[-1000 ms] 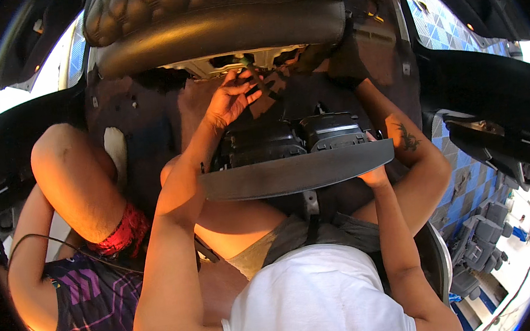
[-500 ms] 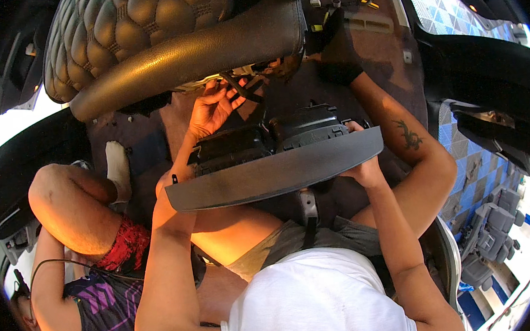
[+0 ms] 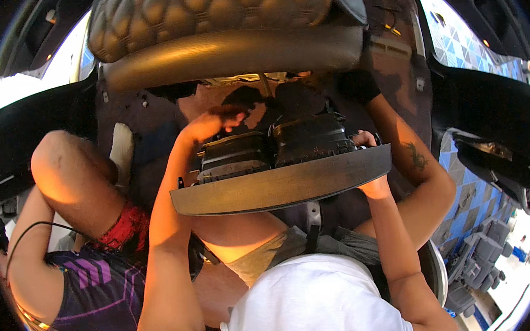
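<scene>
Since a second ago the long trim panel [image 3: 282, 188] has levelled out and come lower toward the centre of the frame, so its flat face now lies broadside across the view; judged from that, it is free of whatever held it and carried by the hands alone. The left hand [image 3: 212, 121], fingers loosely curled, reaches over the panel's back to the dark vent housings [image 3: 276, 147]; whether it grips them cannot be told. The right hand [image 3: 370, 163] is closed around the panel's right end. The panel is dull brown, slightly curved, with black ribbed ducts behind. At the left of the frame another person's knee [image 3: 69, 174] stays close.
</scene>
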A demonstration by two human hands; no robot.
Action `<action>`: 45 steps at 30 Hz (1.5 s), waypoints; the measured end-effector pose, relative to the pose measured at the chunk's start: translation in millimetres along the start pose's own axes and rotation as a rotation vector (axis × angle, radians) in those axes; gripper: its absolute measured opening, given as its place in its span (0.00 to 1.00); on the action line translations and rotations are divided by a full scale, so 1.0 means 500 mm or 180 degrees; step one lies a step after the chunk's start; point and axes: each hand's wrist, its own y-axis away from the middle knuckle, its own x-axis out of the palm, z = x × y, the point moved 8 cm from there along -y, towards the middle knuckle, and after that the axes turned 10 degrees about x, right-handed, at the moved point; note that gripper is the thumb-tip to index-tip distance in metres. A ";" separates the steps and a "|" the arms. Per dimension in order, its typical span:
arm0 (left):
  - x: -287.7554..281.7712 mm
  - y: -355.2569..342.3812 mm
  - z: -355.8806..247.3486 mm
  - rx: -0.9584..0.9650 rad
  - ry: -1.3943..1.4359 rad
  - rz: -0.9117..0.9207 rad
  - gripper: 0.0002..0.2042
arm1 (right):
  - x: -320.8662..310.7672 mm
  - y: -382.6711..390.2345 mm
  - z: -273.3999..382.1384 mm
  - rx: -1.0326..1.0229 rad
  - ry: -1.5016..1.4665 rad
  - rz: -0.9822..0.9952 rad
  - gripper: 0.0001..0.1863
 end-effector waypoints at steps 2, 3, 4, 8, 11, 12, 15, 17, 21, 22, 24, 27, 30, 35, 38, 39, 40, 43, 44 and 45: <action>-0.017 0.069 0.005 -0.0105 -0.0003 -0.0479 0.19 | 0.015 -0.002 0.021 -0.0030 -0.0050 -0.0058 0.26; -0.025 0.114 0.011 -0.0091 0.0772 -0.0912 0.19 | 0.023 -0.001 0.031 -0.0080 -0.0003 -0.0114 0.25; -0.027 0.157 0.024 -0.0064 0.1556 -0.1337 0.20 | 0.027 -0.002 0.031 -0.0030 -0.0147 -0.0148 0.23; -0.046 0.247 0.015 0.1188 0.2567 -0.2276 0.28 | 0.055 0.002 0.026 -0.0229 0.0018 -0.0249 0.23; -0.020 0.248 0.010 0.2061 0.3983 -0.1842 0.28 | 0.071 0.008 0.020 -0.0630 -0.0190 -0.0350 0.26; -0.020 0.244 0.004 0.2378 0.4186 -0.1707 0.27 | 0.072 0.006 0.005 -0.0478 -0.0285 -0.0555 0.24; -0.046 0.223 0.049 0.2148 0.4229 -0.2627 0.24 | 0.099 -0.004 -0.013 -0.0191 -0.0238 -0.0445 0.25; -0.050 0.223 0.056 0.2276 0.4118 -0.2830 0.22 | 0.108 0.001 -0.017 -0.0068 -0.0484 -0.0479 0.25; -0.037 0.256 0.104 0.1524 0.2905 -0.3668 0.14 | 0.122 0.031 -0.053 0.0461 -0.2322 -0.0325 0.14; -0.047 0.266 0.092 0.1677 0.2278 -0.3625 0.14 | 0.133 0.040 -0.073 0.0835 -0.2591 -0.0226 0.14; -0.048 0.270 0.106 0.2012 0.3217 -0.3584 0.14 | 0.138 0.052 -0.079 0.0808 -0.2289 -0.0156 0.15; -0.050 0.265 0.082 0.2568 0.3992 -0.3129 0.17 | 0.147 0.046 -0.090 0.0898 -0.2017 0.0065 0.17; -0.032 0.242 0.085 0.1814 0.4661 -0.3044 0.17 | 0.125 0.027 -0.059 0.0332 -0.0494 -0.0420 0.29; -0.054 0.218 0.063 0.2012 0.4354 -0.3157 0.18 | 0.118 0.013 -0.036 0.0305 -0.0652 -0.0601 0.36; -0.058 0.229 0.086 0.1752 0.3901 -0.3803 0.20 | 0.110 0.020 -0.056 0.0665 -0.1639 -0.0684 0.34; -0.058 0.234 0.079 0.1968 0.3937 -0.3796 0.20 | 0.103 0.020 -0.070 0.0875 -0.1894 -0.0816 0.33; -0.065 0.247 0.054 0.2582 0.3827 -0.3747 0.20 | 0.097 0.021 -0.083 0.1075 -0.2152 -0.0950 0.32; -0.069 0.272 0.014 0.2880 0.3021 -0.4095 0.19 | 0.089 -0.006 -0.047 0.0607 -0.1308 -0.0663 0.32; -0.063 0.255 0.034 0.2539 0.3765 -0.4203 0.19 | 0.086 -0.012 -0.051 0.0697 -0.1671 -0.0708 0.32; -0.054 0.237 0.044 0.2321 0.4386 -0.4206 0.19 | 0.090 -0.024 -0.050 0.0743 -0.1947 -0.0637 0.31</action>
